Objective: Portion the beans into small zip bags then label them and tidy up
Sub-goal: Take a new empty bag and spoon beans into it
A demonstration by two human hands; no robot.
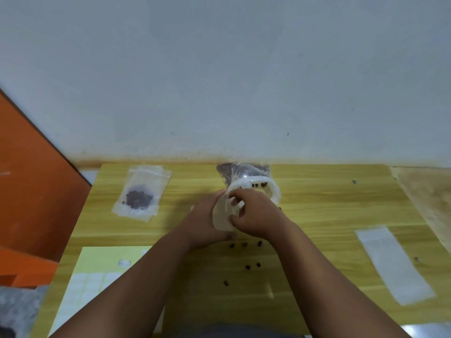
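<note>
The small zip bag (220, 215) sits above table centre, gripped by the left hand (205, 223) and pinched at its mouth by the right hand (256, 215), touching the white-rimmed cup (274, 189), with loose beans (244, 244) on the wooden table (317, 215) and filled bags (141, 193) far left

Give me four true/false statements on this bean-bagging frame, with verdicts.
1. The left hand and right hand both grip a whitish small bag. True.
2. The bean-filled zip bag lies right of the right hand. False: it lies left of the left hand, towards the back of the table.
3. Loose beans lie on the table. True.
4. The label sheet lies at the table's far right. False: it lies at the near left.
</note>
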